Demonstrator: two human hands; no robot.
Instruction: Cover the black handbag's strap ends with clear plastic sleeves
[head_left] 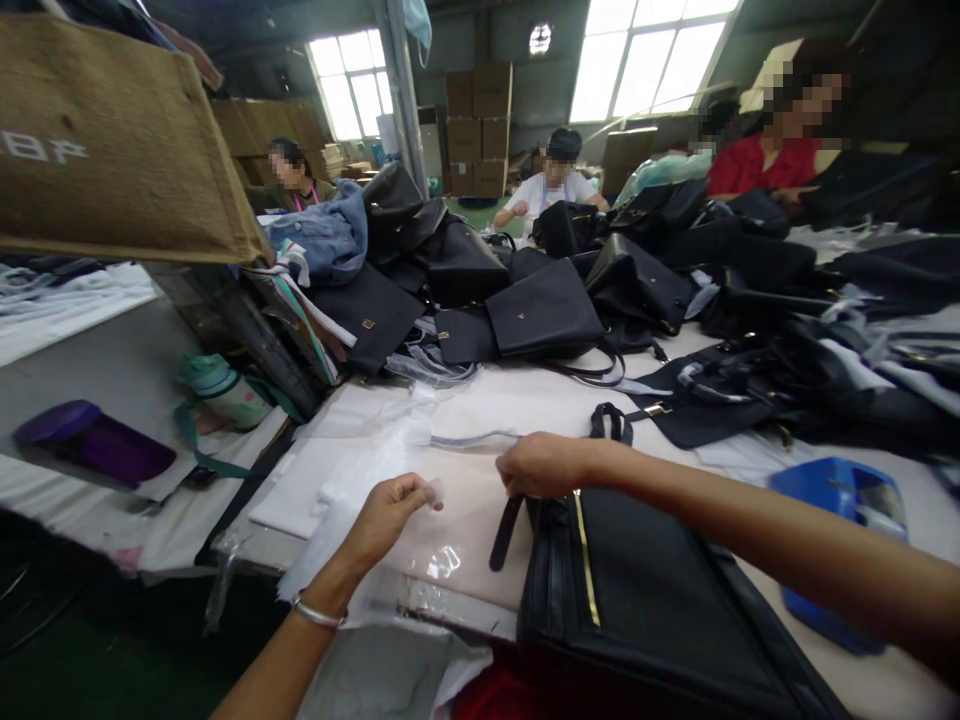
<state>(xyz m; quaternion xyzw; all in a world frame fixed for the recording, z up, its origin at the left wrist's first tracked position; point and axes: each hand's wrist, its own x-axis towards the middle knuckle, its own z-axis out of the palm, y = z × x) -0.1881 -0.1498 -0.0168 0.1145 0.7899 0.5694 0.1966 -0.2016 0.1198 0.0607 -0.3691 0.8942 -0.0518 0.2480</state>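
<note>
A black handbag (pixel 645 600) with a gold zip line lies at the near table edge in front of me. My right hand (pixel 541 465) is closed at the bag's top left corner, where a short black strap (pixel 504 533) hangs down. My left hand (pixel 390 512) pinches a clear plastic bag (pixel 390 455) that lies on white sheets (pixel 322 480); a silver bangle is on that wrist.
A heap of black handbags (pixel 540 310) covers the far table. A blue tape dispenser (pixel 840 500) sits at right. A green bottle (pixel 225 390) and a purple container (pixel 90 440) lie at left under a brown jute bag (pixel 112 140). Several people sit beyond the heap.
</note>
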